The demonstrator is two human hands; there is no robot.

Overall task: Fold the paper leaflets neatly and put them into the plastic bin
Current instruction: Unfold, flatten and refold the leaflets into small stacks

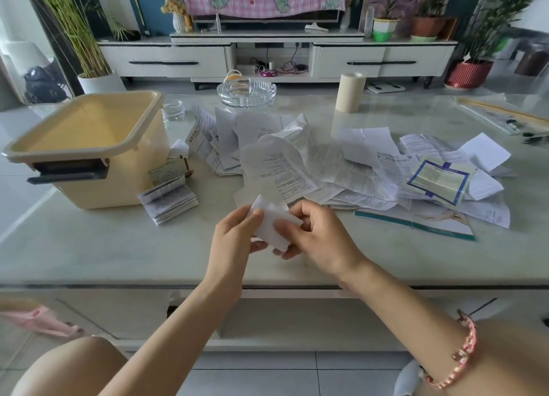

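my left hand (237,232) and right hand (315,241) both pinch a small folded white leaflet (271,227) above the table (118,247). the cream plastic bin (89,146) stands open at left, beside loose leaflets (341,164).

Pinching a small folded white leaflet (271,226) between left hand (236,235) and right hand (322,241), above the worktop (118,247), right of the cream plastic bin (124,181).

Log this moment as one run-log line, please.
step: folding | left hand: pinches leaflet | right hand: pinches leaflet | bin: lid off | folded stack: on table beside bin | pile: loose on table
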